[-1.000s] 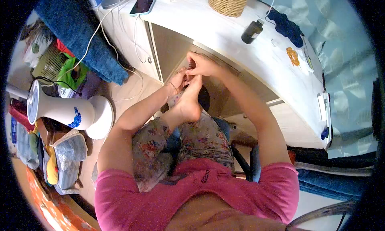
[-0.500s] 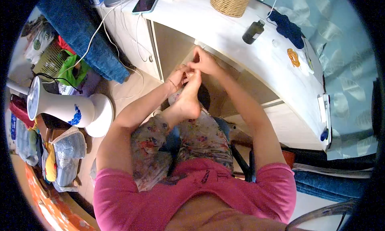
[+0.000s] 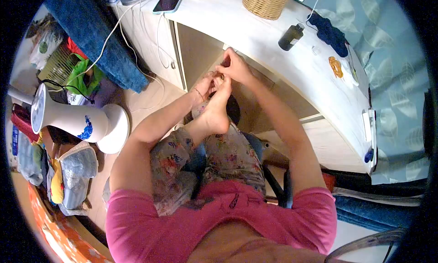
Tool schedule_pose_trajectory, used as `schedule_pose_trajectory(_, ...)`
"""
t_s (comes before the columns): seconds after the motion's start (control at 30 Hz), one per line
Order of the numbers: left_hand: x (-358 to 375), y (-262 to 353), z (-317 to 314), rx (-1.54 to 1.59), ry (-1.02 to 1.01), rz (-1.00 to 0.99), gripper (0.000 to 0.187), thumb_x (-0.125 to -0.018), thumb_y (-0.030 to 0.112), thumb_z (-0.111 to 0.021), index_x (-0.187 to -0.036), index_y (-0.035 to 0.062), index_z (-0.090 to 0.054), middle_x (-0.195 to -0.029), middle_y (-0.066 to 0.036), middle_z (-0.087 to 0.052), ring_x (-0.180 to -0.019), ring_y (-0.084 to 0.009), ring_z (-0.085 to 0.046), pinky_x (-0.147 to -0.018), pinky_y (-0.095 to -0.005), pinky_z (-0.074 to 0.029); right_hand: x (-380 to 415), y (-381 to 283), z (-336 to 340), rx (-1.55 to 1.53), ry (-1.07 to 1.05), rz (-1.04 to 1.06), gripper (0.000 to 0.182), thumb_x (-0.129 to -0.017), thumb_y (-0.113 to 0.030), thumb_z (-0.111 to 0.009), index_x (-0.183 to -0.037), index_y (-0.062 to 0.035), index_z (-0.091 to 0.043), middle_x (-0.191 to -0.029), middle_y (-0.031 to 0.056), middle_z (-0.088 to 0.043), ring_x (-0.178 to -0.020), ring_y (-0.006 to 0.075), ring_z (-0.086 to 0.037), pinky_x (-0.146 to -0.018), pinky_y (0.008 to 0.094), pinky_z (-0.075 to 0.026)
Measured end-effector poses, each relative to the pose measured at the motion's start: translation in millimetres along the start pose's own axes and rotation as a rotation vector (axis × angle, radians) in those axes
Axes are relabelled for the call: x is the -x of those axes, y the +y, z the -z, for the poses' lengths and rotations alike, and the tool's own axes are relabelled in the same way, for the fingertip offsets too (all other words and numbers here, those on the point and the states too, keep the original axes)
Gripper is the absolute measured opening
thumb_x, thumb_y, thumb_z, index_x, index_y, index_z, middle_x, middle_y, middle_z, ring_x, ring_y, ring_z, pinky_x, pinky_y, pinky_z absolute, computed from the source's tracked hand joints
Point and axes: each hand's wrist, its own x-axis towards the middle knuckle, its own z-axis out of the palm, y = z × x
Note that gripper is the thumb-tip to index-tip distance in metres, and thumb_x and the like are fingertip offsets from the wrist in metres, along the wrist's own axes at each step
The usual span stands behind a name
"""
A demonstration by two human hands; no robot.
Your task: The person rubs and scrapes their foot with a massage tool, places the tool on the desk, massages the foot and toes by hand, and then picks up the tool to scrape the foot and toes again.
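Note:
A bare foot (image 3: 217, 111) is raised across my other leg, toes pointing away from me. My left hand (image 3: 207, 86) is closed round the toes from the left side. Just above the toes, my right hand (image 3: 238, 67) is bent with thumb and fingers pinched together, its fingertips meeting those of the left hand. Whether something small sits in that pinch is hidden. Flowered trousers (image 3: 230, 165) cover both legs.
Ahead curves a white desk (image 3: 255, 39) with a phone (image 3: 169, 2) on a cable, a wicker basket (image 3: 264, 3), a dark bottle (image 3: 291, 37) and a dark cloth (image 3: 329, 34). To the left, a white pedestal-shaped object (image 3: 75, 121) lies on its side near piled clothes and bags.
The view has shifted slightly, moving the desk things a little to the right. My right hand's bent wrist and fingers have risen a little; the left hand keeps its hold on the toes.

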Motion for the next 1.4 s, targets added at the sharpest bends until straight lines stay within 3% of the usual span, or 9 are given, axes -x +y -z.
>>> schedule_pose_trajectory(0.2,1,-8,3,-0.041,0.035,0.003,0.022,-0.087,0.028,-0.036,-0.094,0.0118,-0.050,-0.086,-0.002,-0.056,-0.070,-0.0104,-0.054,-0.059,-0.0229,-0.046,0,12,2,0.039,-0.278,0.072,0.036,-0.064,-0.021,-0.067,-0.077,-0.0049,-0.038,-0.066,0.0053,-0.045,-0.062,0.0123,-0.043,-0.055,0.0280,-0.038)
schedule_pose_trajectory(0.33,9,10,-9,-0.059,0.026,-0.009,0.021,-0.087,0.027,-0.036,-0.090,0.0127,-0.051,-0.076,0.000,-0.056,-0.065,-0.0098,-0.054,-0.057,-0.0214,-0.045,-2,2,-3,-0.022,0.103,0.009,0.034,-0.064,-0.018,-0.068,-0.076,-0.0055,-0.038,-0.066,0.0034,-0.042,-0.064,0.0108,-0.041,-0.057,0.0259,-0.037)
schedule_pose_trajectory(0.47,10,1,0,-0.031,0.036,0.021,0.013,-0.085,0.022,-0.042,-0.086,0.0102,-0.048,-0.079,0.000,-0.051,-0.070,-0.0091,-0.050,-0.063,-0.0229,-0.042,5,15,-8,-0.040,-0.156,0.086,0.034,-0.065,-0.017,-0.068,-0.077,-0.0060,-0.038,-0.069,0.0021,-0.041,-0.066,0.0103,-0.040,-0.057,0.0256,-0.037)
schedule_pose_trajectory(0.7,6,3,-1,-0.081,0.032,-0.033,0.027,-0.086,0.029,-0.035,-0.092,0.0092,-0.052,-0.081,-0.001,-0.056,-0.071,-0.0095,-0.053,-0.058,-0.0200,-0.043,6,12,-11,-0.068,0.112,0.025,0.037,-0.061,-0.020,-0.069,-0.078,-0.0062,-0.040,-0.068,0.0083,-0.046,-0.062,0.0168,-0.044,-0.055,0.0296,-0.038)
schedule_pose_trajectory(0.83,6,-7,-5,-0.051,0.092,-0.011,0.021,-0.086,0.021,-0.037,-0.097,0.0082,-0.049,-0.085,-0.003,-0.057,-0.072,-0.0115,-0.056,-0.060,-0.0207,-0.045,4,17,1,-0.025,-0.224,0.108,0.036,-0.064,-0.021,-0.068,-0.078,-0.0063,-0.038,-0.065,0.0030,-0.042,-0.061,0.0116,-0.040,-0.056,0.0253,-0.037)
schedule_pose_trajectory(0.97,4,4,-3,-0.032,0.006,-0.017,0.018,-0.085,0.025,-0.043,-0.092,0.0099,-0.050,-0.082,-0.001,-0.055,-0.071,-0.0101,-0.054,-0.061,-0.0209,-0.045,-3,19,-8,-0.086,0.176,-0.011,0.040,-0.058,-0.024,-0.071,-0.077,-0.0049,-0.041,-0.067,0.0081,-0.045,-0.061,0.0170,-0.044,-0.056,0.0301,-0.038)
schedule_pose_trajectory(1.13,5,0,0,-0.036,0.029,0.014,0.013,-0.083,0.024,-0.048,-0.085,0.0120,-0.050,-0.078,0.001,-0.053,-0.070,-0.0080,-0.051,-0.063,-0.0202,-0.043,7,14,4,-0.150,-0.222,0.058,0.037,-0.066,-0.019,-0.068,-0.077,-0.0056,-0.036,-0.066,0.0020,-0.040,-0.062,0.0091,-0.038,-0.054,0.0245,-0.036)
schedule_pose_trajectory(1.27,13,11,-12,-0.025,-0.016,-0.024,0.015,-0.085,0.024,-0.043,-0.088,0.0123,-0.052,-0.079,0.002,-0.054,-0.072,-0.0076,-0.051,-0.065,-0.0213,-0.043,-3,19,-7,-0.038,0.178,0.024,0.035,-0.065,-0.019,-0.068,-0.078,-0.0054,-0.039,-0.066,0.0022,-0.040,-0.061,0.0098,-0.038,-0.054,0.0244,-0.035)
schedule_pose_trajectory(1.4,7,-3,-4,-0.045,0.081,-0.007,0.018,-0.085,0.026,-0.040,-0.092,0.0127,-0.050,-0.078,0.000,-0.056,-0.064,-0.0092,-0.054,-0.058,-0.0208,-0.046,3,16,0,-0.059,-0.234,0.045,0.036,-0.061,-0.022,-0.069,-0.078,-0.0052,-0.041,-0.068,0.0097,-0.047,-0.064,0.0165,-0.045,-0.057,0.0297,-0.039)
